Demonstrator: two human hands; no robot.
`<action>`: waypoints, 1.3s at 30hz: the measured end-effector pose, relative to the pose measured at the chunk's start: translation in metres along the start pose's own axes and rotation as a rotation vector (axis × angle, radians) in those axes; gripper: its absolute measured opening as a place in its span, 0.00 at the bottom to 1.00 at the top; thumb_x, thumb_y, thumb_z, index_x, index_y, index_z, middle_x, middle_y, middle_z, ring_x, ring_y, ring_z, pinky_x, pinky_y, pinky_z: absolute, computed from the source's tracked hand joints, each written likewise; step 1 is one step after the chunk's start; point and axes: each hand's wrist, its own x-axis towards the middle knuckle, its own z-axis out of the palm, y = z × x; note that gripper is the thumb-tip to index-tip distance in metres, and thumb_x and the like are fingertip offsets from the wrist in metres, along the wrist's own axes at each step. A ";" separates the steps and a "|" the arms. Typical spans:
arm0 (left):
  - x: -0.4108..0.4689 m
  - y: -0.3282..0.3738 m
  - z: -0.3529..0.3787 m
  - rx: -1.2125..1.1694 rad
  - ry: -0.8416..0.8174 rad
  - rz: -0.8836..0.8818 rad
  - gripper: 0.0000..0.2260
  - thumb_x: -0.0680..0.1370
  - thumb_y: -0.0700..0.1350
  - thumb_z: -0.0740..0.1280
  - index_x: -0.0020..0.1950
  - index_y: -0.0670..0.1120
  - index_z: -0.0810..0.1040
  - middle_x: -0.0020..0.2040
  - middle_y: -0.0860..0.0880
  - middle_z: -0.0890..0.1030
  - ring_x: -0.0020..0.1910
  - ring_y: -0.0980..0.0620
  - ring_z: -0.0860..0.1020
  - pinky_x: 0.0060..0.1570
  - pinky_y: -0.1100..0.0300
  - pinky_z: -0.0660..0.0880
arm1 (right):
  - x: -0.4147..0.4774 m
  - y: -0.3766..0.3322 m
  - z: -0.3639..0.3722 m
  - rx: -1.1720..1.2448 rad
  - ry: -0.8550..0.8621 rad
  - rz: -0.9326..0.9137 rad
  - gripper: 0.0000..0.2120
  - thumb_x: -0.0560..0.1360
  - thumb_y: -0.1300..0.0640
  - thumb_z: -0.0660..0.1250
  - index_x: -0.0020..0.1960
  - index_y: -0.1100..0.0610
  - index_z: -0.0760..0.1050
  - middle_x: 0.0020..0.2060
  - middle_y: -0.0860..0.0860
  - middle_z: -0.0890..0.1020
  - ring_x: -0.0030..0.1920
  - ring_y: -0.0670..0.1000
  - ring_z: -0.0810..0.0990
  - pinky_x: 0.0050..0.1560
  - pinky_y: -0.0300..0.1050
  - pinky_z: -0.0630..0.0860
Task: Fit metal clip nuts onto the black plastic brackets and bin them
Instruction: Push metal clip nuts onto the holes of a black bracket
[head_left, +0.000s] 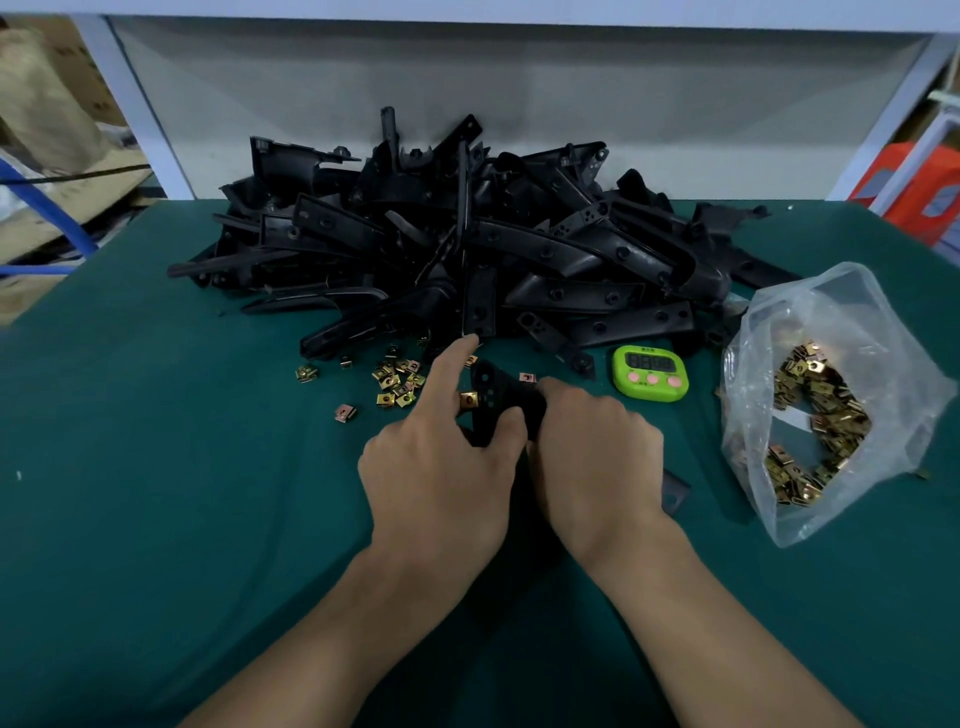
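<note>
Both hands meet over one black plastic bracket at the middle of the green table. My left hand holds its near part with thumb and curled fingers, the index finger pointing straight out. My right hand grips the bracket from the right. A brass clip nut sits on the bracket's left edge. Several loose clip nuts lie scattered just left of the hands. A big heap of black brackets fills the far middle of the table.
A clear plastic bag of clip nuts lies at the right. A green digital timer stands between the bag and the hands. Another black part lies under my right wrist. Cardboard boxes stand beyond the table's left edge.
</note>
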 end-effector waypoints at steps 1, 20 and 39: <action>-0.001 0.000 0.000 0.015 0.006 0.017 0.26 0.76 0.58 0.68 0.72 0.68 0.64 0.40 0.58 0.85 0.37 0.51 0.82 0.52 0.48 0.78 | 0.000 -0.001 0.000 -0.013 -0.002 -0.003 0.13 0.78 0.57 0.65 0.60 0.45 0.73 0.41 0.47 0.81 0.43 0.53 0.84 0.32 0.46 0.62; 0.031 -0.032 0.005 -0.201 -0.237 0.200 0.26 0.82 0.58 0.60 0.80 0.63 0.57 0.45 0.68 0.81 0.41 0.66 0.78 0.42 0.76 0.68 | 0.008 0.031 0.002 0.277 0.087 0.115 0.07 0.72 0.48 0.71 0.46 0.47 0.74 0.30 0.46 0.74 0.34 0.59 0.74 0.38 0.48 0.68; 0.046 -0.040 0.019 0.196 -0.254 0.363 0.07 0.79 0.45 0.71 0.55 0.53 0.87 0.57 0.53 0.85 0.58 0.49 0.79 0.61 0.56 0.70 | 0.013 0.038 0.016 0.311 0.012 0.138 0.10 0.72 0.44 0.72 0.52 0.43 0.79 0.28 0.41 0.70 0.33 0.54 0.71 0.38 0.46 0.68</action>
